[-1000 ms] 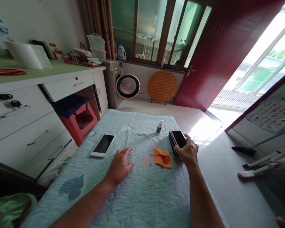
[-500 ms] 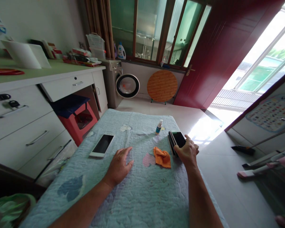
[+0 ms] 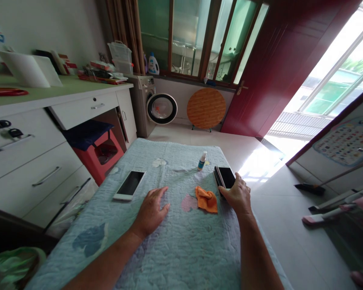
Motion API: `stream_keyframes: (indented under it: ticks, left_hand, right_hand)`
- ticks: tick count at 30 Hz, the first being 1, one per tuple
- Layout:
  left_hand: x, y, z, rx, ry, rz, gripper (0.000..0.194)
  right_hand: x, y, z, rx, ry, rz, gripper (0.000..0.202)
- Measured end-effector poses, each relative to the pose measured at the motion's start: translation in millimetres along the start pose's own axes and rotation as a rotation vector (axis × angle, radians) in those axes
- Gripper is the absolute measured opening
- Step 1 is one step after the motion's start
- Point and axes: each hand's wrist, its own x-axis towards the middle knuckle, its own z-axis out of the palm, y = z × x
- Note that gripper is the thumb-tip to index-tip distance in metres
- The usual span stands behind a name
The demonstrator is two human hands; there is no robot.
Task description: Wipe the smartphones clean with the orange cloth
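Note:
A white phone with a dark screen (image 3: pixel 129 185) lies on the left of the quilted cloth (image 3: pixel 181 245). My left hand (image 3: pixel 153 211) rests on the cloth to its right, fingers apart and holding nothing. At the right edge, my right hand (image 3: pixel 237 195) grips the sides of the top phone (image 3: pixel 226 176) on a small stack, thumb at its near left corner and fingers along its right side. Just left of the stack is a crumpled orange cloth (image 3: pixel 207 199). A small spray bottle (image 3: pixel 202 161) stands upright behind the orange cloth.
To the left stand white drawers (image 3: pixel 48 173) and a red stool (image 3: pixel 105 155). Beyond the cloth are a washing machine with its round door open (image 3: pixel 162 108) and a round wooden tabletop (image 3: pixel 206 108). A broom (image 3: pixel 310 189) is on the right.
My right thumb has shifted slightly left and down along the top phone, and more of its screen shows. My left hand has not moved.

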Motion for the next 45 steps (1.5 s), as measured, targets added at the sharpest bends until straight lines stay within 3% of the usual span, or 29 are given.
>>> stream_keyframes:
  ticks: [14, 18, 21, 24, 26, 29, 34, 37, 45]
  left_hand:
    - [-1.7, -1.7, 1.0, 0.03, -0.018, 0.034, 0.047]
    - [-2.5, -2.6, 0.3, 0.087, 0.02, 0.112, 0.049]
    - [0.6, -4.9, -8.2, 0.206, 0.108, 0.163, 0.047]
    - [6.9, -9.9, -23.3, 0.403, 0.23, 0.099, 0.043]
    - [10.9, -14.7, -33.3, 0.52, 0.292, 0.002, 0.043]
    - [14.5, -23.7, -43.1, 0.665, 0.315, -0.163, 0.048]
    - [16.4, -43.0, -47.2, 0.764, 0.166, -0.365, 0.061]
    - [17.5, -53.4, -49.6, 0.728, 0.064, -0.343, 0.063]
    - [22.1, -50.8, -59.1, 0.711, 0.017, -0.361, 0.062]
  right_hand:
    - [-4.4, -6.3, 2.6, -0.013, -0.053, 0.059, 0.082]
    - [-8.6, -11.1, -1.0, 0.005, 0.174, 0.011, 0.073]
    - [-14.7, -19.1, -3.0, 0.17, 0.31, -0.201, 0.051]
    - [-25.7, -30.6, -0.6, 0.319, 0.104, -0.441, 0.027]
    - [-34.2, -38.1, 2.9, 0.266, -0.032, -0.518, 0.021]
    - [-43.7, -45.4, 9.1, 0.117, -0.116, -0.552, 0.018]
    - [-48.1, -46.9, 17.5, -0.048, -0.211, -0.488, 0.027]
    - [-48.4, -47.7, 18.2, -0.057, -0.218, -0.473, 0.027]
    - [-50.2, -57.2, 16.5, 0.231, -0.208, -0.43, 0.023]
